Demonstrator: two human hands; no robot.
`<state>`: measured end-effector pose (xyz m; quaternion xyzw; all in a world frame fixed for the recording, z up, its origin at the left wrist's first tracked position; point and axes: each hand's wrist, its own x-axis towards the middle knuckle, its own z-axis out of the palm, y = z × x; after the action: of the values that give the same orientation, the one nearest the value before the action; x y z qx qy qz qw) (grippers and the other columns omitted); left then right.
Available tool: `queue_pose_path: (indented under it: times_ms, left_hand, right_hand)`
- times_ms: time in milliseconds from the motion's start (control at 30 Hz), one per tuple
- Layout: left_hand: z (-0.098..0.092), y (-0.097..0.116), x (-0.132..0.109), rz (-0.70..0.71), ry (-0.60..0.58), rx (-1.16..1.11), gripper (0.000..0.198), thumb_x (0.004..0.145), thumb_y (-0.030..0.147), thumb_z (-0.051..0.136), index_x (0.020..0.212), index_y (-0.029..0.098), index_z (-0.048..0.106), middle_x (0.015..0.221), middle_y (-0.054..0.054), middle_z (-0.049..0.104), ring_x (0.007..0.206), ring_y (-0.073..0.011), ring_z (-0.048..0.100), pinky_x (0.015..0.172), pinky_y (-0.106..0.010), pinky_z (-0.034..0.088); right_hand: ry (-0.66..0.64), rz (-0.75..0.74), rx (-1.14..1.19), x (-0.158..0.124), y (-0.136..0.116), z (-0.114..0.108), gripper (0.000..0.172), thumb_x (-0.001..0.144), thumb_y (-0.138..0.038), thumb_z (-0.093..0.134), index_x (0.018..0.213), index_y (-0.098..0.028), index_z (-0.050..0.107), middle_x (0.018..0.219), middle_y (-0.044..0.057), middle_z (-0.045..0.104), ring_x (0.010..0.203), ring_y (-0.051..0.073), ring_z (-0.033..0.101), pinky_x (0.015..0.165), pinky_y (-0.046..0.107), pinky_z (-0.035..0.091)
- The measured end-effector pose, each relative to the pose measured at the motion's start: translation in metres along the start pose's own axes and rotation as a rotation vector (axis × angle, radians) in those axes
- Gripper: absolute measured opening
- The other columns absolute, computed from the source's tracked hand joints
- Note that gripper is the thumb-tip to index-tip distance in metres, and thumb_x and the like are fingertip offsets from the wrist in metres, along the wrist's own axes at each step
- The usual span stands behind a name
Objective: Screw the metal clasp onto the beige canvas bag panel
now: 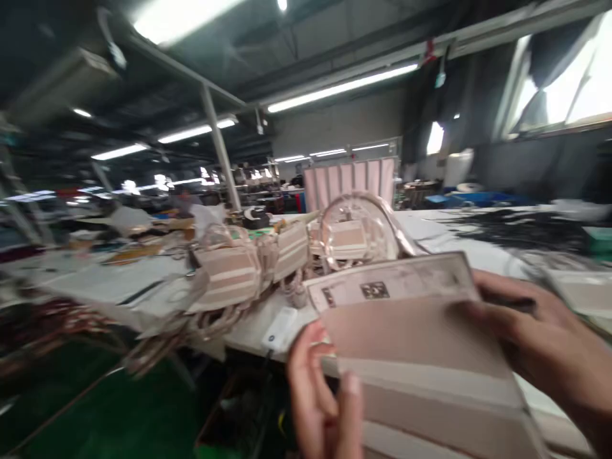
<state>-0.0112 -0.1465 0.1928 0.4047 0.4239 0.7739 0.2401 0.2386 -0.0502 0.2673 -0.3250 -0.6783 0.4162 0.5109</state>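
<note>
A pink-and-white striped handbag (411,338) is tilted in front of me, with a pale top band, a small metal plate and a looped handle that looks wrapped in clear plastic. My right hand (535,338) grips its right edge, thumb on the front face. A dark, thin, pen-like object (514,302) also sits in that hand; its kind is unclear. At the bag's left edge, my left hand (322,395) has curled fingers, with the thumb over the front panel. Motion blurs the picture somewhat.
Several similar striped bags (229,274) crowd the white table (253,325) beyond, near a white box-like device (280,328). Black strips (516,226) lie in a heap at the right. A metal post (220,146) rises behind. Green floor (119,408) shows lower left.
</note>
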Motion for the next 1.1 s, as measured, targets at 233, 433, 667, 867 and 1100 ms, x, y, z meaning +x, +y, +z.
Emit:
queue_pose_path:
  times_ms: [233,433,667,867,1100]
  left_hand:
    - [-0.018,-0.05,0.048,-0.344,-0.244,-0.384,0.082,0.086,0.066,0.078,0.156,0.029,0.058,0.154,-0.015,0.063,0.136,-0.0412,0.062,0.102,-0.049,0.06]
    - [-0.025,-0.122,0.015,-0.764,-0.681,-0.266,0.066,0.08,0.054,0.088,0.137,0.024,0.077,0.134,-0.014,0.076,0.127,-0.0404,0.069,0.106,-0.048,0.057]
    - [-0.03,-0.207,-0.012,-0.649,-0.635,0.167,0.047,0.082,0.061,0.079,0.099,0.018,0.087,0.119,-0.016,0.079,0.116,-0.0382,0.071,0.097,-0.042,0.056]
    - [-0.01,-0.228,-0.008,-0.693,-0.53,0.311,0.041,0.084,0.057,0.074,0.092,0.018,0.085,0.094,-0.011,0.081,0.093,-0.0316,0.073,0.084,-0.038,0.055]
    - [0.007,-0.232,-0.002,-0.806,-0.505,0.348,0.044,0.079,0.055,0.078,0.103,0.019,0.086,0.097,-0.009,0.084,0.091,-0.0315,0.075,0.077,-0.036,0.057]
  right_hand:
    - [-0.14,0.381,0.204,0.035,-0.012,-0.01,0.058,0.071,-0.032,0.086,0.126,-0.018,0.08,0.089,0.004,0.076,0.066,0.022,0.068,0.056,0.026,0.053]
    - [-0.416,0.597,0.085,0.02,0.075,-0.005,0.068,0.072,-0.036,0.089,0.135,-0.014,0.077,0.084,0.002,0.072,0.071,0.018,0.06,0.065,0.025,0.044]
    - [-0.543,0.62,-0.117,0.024,0.183,-0.007,0.062,0.08,-0.038,0.083,0.137,-0.014,0.076,0.074,-0.003,0.058,0.066,0.015,0.045,0.06,0.028,0.029]
    - [-0.585,0.621,-0.204,0.06,0.224,-0.013,0.062,0.078,-0.039,0.082,0.135,-0.016,0.078,0.074,-0.003,0.059,0.066,0.016,0.047,0.062,0.03,0.03]
    - [-0.541,0.658,-0.259,0.082,0.251,-0.019,0.062,0.072,-0.041,0.087,0.129,-0.018,0.082,0.086,-0.001,0.067,0.076,0.019,0.054,0.07,0.031,0.039]
